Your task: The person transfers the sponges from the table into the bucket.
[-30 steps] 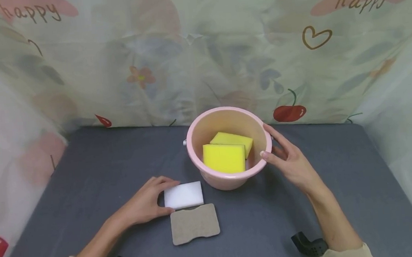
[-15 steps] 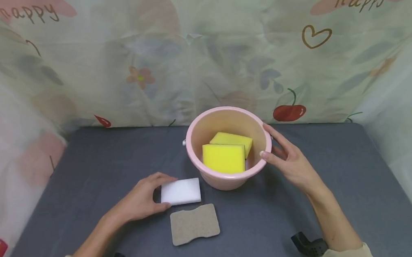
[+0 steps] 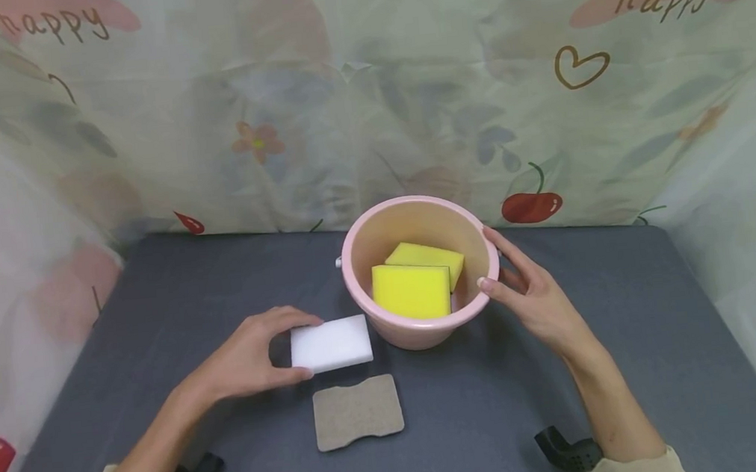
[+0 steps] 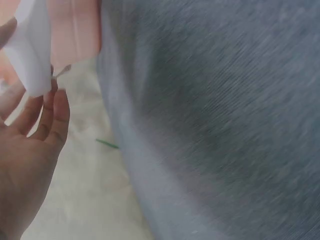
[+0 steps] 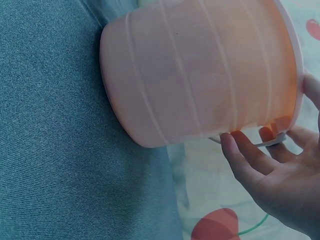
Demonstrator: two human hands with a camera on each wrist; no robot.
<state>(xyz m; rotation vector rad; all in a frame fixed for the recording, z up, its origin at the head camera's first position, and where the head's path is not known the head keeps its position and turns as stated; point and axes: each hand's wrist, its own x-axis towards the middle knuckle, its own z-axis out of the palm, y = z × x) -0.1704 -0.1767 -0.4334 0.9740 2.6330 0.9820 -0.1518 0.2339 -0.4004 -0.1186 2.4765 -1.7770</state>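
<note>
My left hand (image 3: 250, 356) pinches a white block-shaped sponge (image 3: 330, 345) by its left end, thumb on the near edge and fingers on the far one. In the left wrist view the sponge (image 4: 34, 55) is clear of the dark cloth, close to the bucket's wall. My right hand (image 3: 539, 300) grips the right side of the pink bucket (image 3: 413, 334), thumb over the rim. The right wrist view shows those fingers against the bucket's outer wall (image 5: 190, 75), by its handle (image 5: 272, 141). Two yellow sponges (image 3: 412, 291) lean inside the bucket.
A flat grey-brown scouring pad (image 3: 358, 413) with curved-in long sides lies on the dark cloth-covered table (image 3: 462, 423), nearer me than the white sponge. A patterned curtain (image 3: 367, 117) hangs behind the table and along both sides.
My left hand has lifted the white sponge off the table, moving it away from the scouring pad and tilting it slightly. The right hand and bucket have stayed in place.
</note>
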